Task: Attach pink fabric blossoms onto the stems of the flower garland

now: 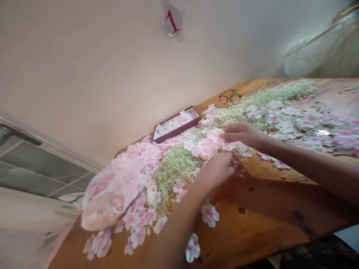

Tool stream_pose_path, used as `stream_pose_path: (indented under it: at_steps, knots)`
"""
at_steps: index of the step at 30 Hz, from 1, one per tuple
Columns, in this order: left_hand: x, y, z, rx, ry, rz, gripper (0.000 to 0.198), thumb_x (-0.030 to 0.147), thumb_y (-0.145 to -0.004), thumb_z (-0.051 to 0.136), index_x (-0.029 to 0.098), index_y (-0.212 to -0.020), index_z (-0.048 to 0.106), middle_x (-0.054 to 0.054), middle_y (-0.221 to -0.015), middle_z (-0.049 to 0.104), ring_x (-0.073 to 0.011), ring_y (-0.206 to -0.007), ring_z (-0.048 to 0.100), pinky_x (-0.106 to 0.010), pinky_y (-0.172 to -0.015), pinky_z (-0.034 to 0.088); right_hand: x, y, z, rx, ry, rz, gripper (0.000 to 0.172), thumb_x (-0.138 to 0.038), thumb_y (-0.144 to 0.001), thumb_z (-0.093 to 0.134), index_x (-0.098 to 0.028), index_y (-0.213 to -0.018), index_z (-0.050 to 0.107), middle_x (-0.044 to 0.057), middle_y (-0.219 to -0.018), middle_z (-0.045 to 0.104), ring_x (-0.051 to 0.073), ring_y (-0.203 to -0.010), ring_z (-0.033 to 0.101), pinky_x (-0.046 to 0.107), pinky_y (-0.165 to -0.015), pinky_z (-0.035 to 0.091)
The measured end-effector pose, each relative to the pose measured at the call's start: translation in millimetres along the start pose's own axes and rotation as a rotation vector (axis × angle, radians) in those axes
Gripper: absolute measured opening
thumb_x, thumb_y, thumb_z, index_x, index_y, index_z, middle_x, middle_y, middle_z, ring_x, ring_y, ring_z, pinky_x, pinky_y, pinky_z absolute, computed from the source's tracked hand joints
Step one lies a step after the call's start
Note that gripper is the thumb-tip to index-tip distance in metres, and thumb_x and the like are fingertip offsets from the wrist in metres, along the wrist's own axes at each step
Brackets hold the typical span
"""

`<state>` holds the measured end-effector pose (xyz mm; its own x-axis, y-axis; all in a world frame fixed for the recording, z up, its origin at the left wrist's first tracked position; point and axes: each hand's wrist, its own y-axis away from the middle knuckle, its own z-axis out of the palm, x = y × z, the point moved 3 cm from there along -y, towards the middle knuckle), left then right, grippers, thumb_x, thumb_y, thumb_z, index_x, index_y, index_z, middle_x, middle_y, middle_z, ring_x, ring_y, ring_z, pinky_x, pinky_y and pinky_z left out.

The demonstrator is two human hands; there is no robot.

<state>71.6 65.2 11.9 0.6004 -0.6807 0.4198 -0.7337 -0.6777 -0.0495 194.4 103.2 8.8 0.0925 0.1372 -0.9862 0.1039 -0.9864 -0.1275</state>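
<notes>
While both hands work above the wooden table [260, 213], the right hand [243, 133] has its bent fingers close together at the edge of a heap of pink flowers [206, 145], and the fingertips touch it or lie just beside it. Whether they pinch a petal, I cannot tell. The left hand [217, 171] is curled, nearer to the table's front edge, and its fingers are blurred, so I cannot tell if something is between them.

The flower heap lies in front of the hands, between a pile of green stems [177, 164] and the right hand. Behind it there is a dark red box [179, 130] with flowers inside, near the wall, and a pair of glasses [229, 98] is farther right. A translucent bag [108, 198] with pink contents rests at the table's left end.
</notes>
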Motion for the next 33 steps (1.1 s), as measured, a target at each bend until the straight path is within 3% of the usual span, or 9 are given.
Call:
stream_pose_path:
  at_steps: [5, 8, 15, 29, 33]
  knots:
    - [-17.7, 2.5, -38.4, 0.306, 0.218, -0.106, 0.015, 0.026, -0.075, 0.046, 0.020, -0.081, 0.059, -0.002, -0.083, 0.063, -0.0144, -0.075, 0.057, -0.027, -0.069, 0.043, -10.1, 4.3, 0.8, -0.091, 0.037, -0.073, 0.021, -0.039, -0.061, 0.060, -0.019, -0.066, 0.057, 0.002, -0.066, 0.058, 0.014, -0.065, 0.054, 0.030, -0.065, 0.044]
    - [-26.2, 5.0, -49.7, 0.394, 0.247, -0.153, 0.018, 0.030, -0.074, 0.048, 0.020, -0.082, 0.061, -0.002, -0.084, 0.064, -0.0148, -0.076, 0.057, -0.027, -0.071, 0.043, -16.2, 8.3, 4.2, -0.114, 0.071, -0.138, 0.023, -0.041, -0.063, 0.058, -0.019, -0.068, 0.055, 0.002, -0.068, 0.059, 0.015, -0.067, 0.055, 0.029, -0.064, 0.043]
    - [-24.2, 5.6, -50.7, 0.431, 0.219, -0.145, 0.019, 0.028, -0.075, 0.047, 0.020, -0.082, 0.063, -0.002, -0.086, 0.064, -0.0135, -0.076, 0.057, -0.025, -0.071, 0.043, -19.0, 12.6, 7.8, -0.076, 0.193, -0.233, 0.020, -0.039, -0.067, 0.054, -0.020, -0.069, 0.051, 0.001, -0.065, 0.059, 0.013, -0.063, 0.053, 0.025, -0.056, 0.038]
    - [-14.7, 6.6, -54.0, 0.458, 0.137, -0.127, 0.016, 0.025, -0.074, 0.049, 0.017, -0.076, 0.062, -0.002, -0.081, 0.064, -0.0119, -0.071, 0.057, -0.023, -0.066, 0.044, -18.5, 12.6, 8.7, -0.053, 0.190, -0.250, 0.019, -0.040, -0.068, 0.052, -0.021, -0.068, 0.047, 0.000, -0.065, 0.058, 0.012, -0.062, 0.052, 0.024, -0.055, 0.036]
    - [-14.5, 6.7, -53.1, 0.460, 0.098, -0.119, 0.015, 0.024, -0.074, 0.048, 0.018, -0.077, 0.062, -0.002, -0.081, 0.063, -0.0122, -0.072, 0.056, -0.024, -0.067, 0.043, -17.4, 11.8, 7.5, 0.004, 0.300, -0.266, 0.017, -0.036, -0.067, 0.054, -0.021, -0.066, 0.047, -0.001, -0.062, 0.057, 0.012, -0.058, 0.051, 0.024, -0.053, 0.036]
